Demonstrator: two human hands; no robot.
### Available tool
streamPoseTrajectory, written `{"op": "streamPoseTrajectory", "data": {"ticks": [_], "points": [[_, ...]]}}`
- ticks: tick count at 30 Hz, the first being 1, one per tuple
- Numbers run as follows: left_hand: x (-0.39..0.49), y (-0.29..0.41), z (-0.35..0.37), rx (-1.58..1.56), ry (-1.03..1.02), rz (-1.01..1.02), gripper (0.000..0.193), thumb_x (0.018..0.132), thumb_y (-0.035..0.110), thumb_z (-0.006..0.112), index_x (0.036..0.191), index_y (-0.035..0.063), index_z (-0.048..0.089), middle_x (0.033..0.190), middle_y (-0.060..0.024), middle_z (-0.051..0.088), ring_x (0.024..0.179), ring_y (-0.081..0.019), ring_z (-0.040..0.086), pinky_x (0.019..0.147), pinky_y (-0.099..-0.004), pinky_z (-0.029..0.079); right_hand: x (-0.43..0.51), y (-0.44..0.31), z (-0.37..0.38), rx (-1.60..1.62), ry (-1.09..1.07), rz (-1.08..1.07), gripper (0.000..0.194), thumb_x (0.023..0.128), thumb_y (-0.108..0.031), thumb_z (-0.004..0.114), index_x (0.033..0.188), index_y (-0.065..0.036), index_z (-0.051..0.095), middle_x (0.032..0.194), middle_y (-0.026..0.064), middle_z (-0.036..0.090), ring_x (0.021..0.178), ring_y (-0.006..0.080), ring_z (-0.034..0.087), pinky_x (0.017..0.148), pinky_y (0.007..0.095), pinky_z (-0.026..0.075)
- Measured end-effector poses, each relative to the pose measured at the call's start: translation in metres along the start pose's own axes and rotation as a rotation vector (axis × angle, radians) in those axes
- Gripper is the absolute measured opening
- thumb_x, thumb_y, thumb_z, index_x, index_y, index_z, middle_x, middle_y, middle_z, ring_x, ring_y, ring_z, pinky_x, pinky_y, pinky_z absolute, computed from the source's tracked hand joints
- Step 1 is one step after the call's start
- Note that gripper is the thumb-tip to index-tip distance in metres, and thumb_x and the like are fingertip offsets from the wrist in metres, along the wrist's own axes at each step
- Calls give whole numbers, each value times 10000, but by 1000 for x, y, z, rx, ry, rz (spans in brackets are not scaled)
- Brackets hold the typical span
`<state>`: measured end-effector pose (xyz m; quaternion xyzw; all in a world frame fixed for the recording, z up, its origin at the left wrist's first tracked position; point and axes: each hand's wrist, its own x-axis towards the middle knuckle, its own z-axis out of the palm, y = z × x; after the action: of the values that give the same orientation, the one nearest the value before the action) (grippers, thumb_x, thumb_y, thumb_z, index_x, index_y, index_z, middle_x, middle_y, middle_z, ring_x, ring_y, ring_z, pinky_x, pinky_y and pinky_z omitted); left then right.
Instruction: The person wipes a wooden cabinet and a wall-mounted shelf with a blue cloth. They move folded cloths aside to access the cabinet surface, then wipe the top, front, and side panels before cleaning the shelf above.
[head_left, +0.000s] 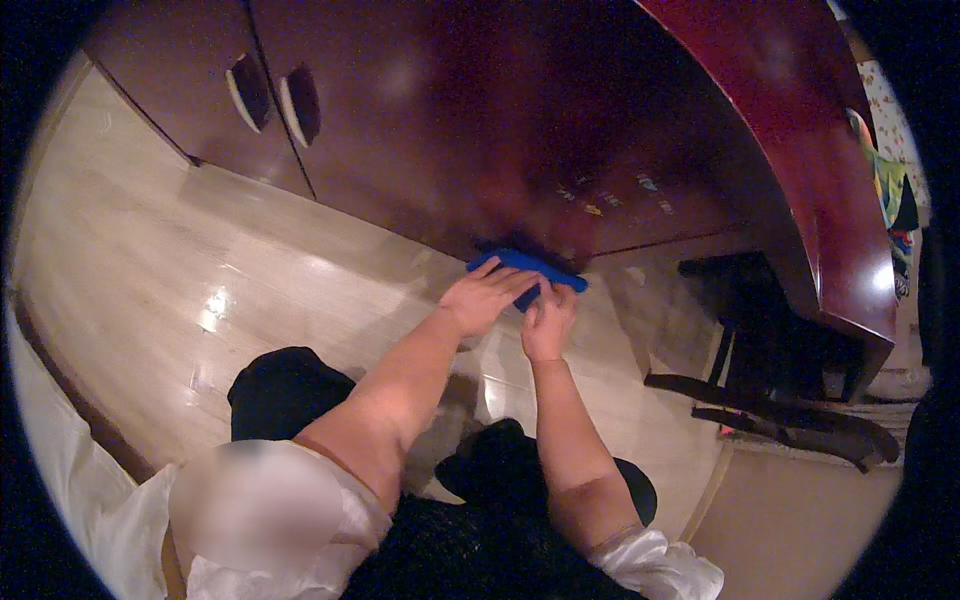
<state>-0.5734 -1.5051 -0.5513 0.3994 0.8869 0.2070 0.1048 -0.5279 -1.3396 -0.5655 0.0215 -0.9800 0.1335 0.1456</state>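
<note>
A folded blue cloth (559, 276) is at the bottom edge of a dark red, glossy cabinet front (480, 135), close to the floor. My left hand (486, 298) lies over the cloth with its fingers stretched across it to the right. Beside it, my right hand (551, 322) grips the near part of the cloth with bent fingers. The fingertips of both hands nearly meet. Part of the cloth is hidden under the fingers.
Two curved handles, one (247, 94) left and one (296, 111) right, flank the door gap. Small pale marks (592, 208) dot the cabinet front. Dark wooden furniture (772, 405) stands right, below a red top (795, 150) with a parrot figure (885, 172). Pale glossy floor (300, 277) surrounds my knees.
</note>
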Motion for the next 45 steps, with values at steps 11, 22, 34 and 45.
{"op": "streamPoseTrajectory", "data": {"ticks": [11,22,34,45], "points": [[-21,-21,-73,55,550,-20,546,788,215,559,1319,215,433,1365,53,433,1240,-130,407,1073,-507,213,68,-96,-36,132,411,-260,531,726,-99,557,1215,33,395,1190,237,347,1074,370,358,965,458,285],[-47,-53,-180,120,1240,-75,445,802,239,507,1243,185,533,1363,34,451,1248,-165,416,1067,-506,211,148,-209,-101,27,566,-702,560,767,-144,523,1301,-2,432,1313,165,416,1171,319,389,988,422,290],[-100,-102,-234,65,1326,-258,556,800,215,508,1337,101,412,1429,-63,349,1328,-254,302,1106,-517,118,187,-309,-107,-48,382,-814,561,767,-129,504,1320,-52,448,1382,87,415,1251,288,383,1052,425,219],[-134,-150,-252,19,1477,-380,610,845,217,485,1397,44,289,1482,-143,207,1359,-345,207,1105,-509,117,212,-383,-94,-80,225,-917,572,761,-142,517,1327,-103,441,1387,33,418,1247,244,411,1019,434,301]]}}
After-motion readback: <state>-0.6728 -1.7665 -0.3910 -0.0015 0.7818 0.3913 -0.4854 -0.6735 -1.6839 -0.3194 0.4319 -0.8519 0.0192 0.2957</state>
